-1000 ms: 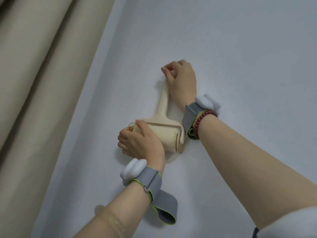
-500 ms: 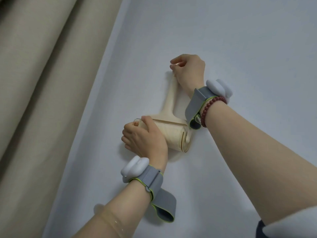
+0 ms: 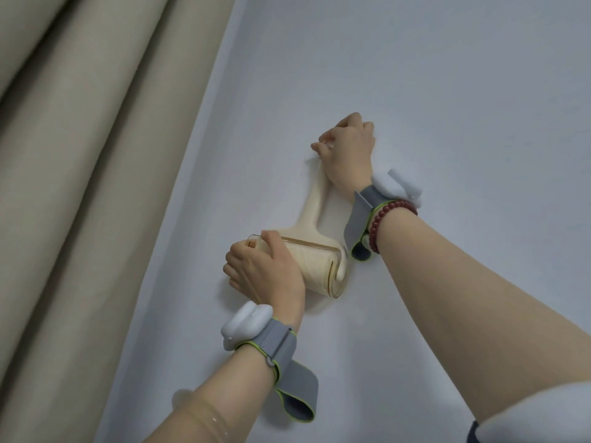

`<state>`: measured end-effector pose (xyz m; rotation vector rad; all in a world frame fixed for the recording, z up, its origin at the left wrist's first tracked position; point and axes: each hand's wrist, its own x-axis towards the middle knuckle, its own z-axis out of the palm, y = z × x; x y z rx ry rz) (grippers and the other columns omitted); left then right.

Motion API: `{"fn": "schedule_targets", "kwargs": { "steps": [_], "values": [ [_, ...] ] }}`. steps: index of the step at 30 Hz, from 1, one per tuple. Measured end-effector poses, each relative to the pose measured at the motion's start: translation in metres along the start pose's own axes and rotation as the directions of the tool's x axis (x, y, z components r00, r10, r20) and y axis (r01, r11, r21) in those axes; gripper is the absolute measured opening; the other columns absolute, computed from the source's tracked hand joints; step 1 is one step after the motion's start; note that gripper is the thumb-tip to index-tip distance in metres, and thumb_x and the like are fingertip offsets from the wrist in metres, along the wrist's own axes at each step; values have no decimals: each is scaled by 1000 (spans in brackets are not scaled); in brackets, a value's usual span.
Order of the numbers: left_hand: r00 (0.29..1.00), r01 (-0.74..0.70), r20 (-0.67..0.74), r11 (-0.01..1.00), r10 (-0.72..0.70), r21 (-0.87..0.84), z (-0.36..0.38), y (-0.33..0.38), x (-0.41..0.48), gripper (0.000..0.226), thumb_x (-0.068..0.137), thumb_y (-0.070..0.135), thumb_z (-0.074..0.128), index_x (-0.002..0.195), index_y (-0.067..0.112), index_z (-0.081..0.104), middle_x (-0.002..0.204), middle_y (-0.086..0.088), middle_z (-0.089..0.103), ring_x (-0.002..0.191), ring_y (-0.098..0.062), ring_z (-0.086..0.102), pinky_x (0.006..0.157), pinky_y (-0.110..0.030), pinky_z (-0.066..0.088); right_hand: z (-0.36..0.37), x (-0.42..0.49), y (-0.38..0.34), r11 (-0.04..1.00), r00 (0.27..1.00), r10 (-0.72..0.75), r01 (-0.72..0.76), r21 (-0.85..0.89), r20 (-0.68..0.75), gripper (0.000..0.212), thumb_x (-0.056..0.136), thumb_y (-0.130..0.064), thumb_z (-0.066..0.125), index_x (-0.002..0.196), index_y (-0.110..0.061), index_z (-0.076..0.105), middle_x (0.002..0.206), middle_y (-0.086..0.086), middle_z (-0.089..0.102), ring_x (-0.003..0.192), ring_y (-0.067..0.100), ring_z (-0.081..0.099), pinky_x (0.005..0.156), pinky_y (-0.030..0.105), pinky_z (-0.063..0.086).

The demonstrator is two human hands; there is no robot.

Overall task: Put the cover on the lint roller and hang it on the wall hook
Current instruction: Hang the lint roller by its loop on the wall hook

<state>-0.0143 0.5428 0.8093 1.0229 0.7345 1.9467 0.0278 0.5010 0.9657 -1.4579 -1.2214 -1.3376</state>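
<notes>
We press the lint roller (image 3: 315,251) flat against the wall (image 3: 447,91), right of the curtain (image 3: 80,155). Our left hand (image 3: 265,270) wraps its clear cover (image 3: 323,273), already on. Our right hand (image 3: 348,148) pinches the handle top above the roller. We judge hanging underway; the hook is hidden.

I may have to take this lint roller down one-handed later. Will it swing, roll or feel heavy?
The lint roller looks rigid: a slim handle widens into a broad covered head. Its weight probably sits in that head, so held by the top alone, where the right hand is, it might swing. The left hand steadies the head. Set down, the drum could roll.
</notes>
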Motion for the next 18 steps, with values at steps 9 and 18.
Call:
{"fn": "schedule_targets", "kwargs": {
  "steps": [9,18],
  "values": [
    [986,-153,-52,983,159,102,-16,8,-8,40,92,26,46,126,5,50,136,-12,47,130,-29,36,101,-34,23,-12,-51,-10,917,964,-11,-95,387,265,57,91,-20,58,141,-9,33,153,15,20,141,28,19,119,41,21],
    [972,-233,-28,972,233,-10,-55,28,-67,43,83,15,41,122,0,51,137,-14,47,131,-31,39,102,-37,29,-74,-129,-20,902,969,246,-240,357,32,33,95,-10,46,127,-1,45,133,15,46,125,25,42,105,29,32]
  ]
}}
